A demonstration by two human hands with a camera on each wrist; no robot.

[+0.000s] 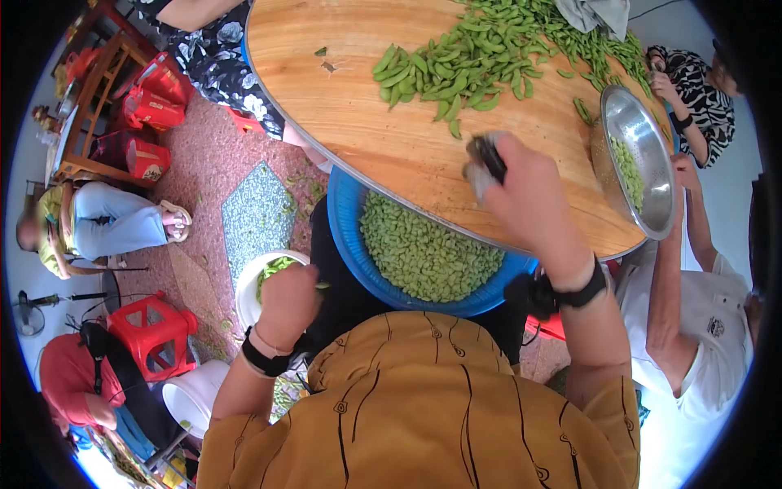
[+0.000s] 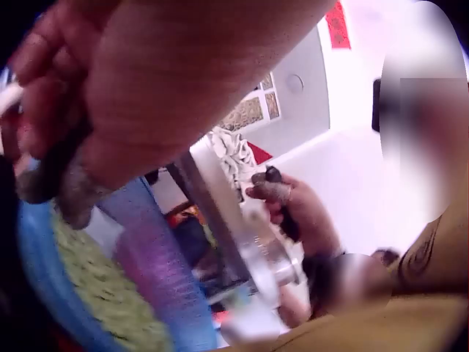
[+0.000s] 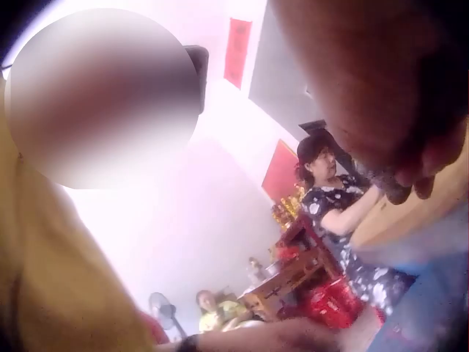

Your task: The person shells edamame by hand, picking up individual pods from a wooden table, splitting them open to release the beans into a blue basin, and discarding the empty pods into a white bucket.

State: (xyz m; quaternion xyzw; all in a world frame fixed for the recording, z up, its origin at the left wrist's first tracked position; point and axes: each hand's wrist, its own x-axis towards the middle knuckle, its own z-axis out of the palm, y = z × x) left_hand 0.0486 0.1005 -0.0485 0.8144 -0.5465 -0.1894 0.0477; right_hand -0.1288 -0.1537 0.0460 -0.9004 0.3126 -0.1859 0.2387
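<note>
My right hand (image 1: 525,187), blurred, reaches over the wooden tabletop (image 1: 350,106), just short of a pile of green edamame pods (image 1: 464,61). A black covering (image 1: 487,156) and a greyish one show at its fingertips; no pod shows in its fingers. My left hand (image 1: 289,300) is curled above a white bucket (image 1: 246,293) that holds green pods or shells. A small green pod tip (image 1: 323,285) sticks out beside its fingers. Dark and grey coverings also sit on the left fingertips (image 2: 77,194). Between my arms, a blue basin (image 1: 346,236) holds many shelled beans (image 1: 432,253).
On the table's right side, a metal bowl (image 1: 656,155) holds some beans. People sit around the table and along the left. A red stool (image 1: 151,334), a white bucket (image 1: 195,395) and red bags (image 1: 151,106) stand on the left floor. The table edge overhangs the basin.
</note>
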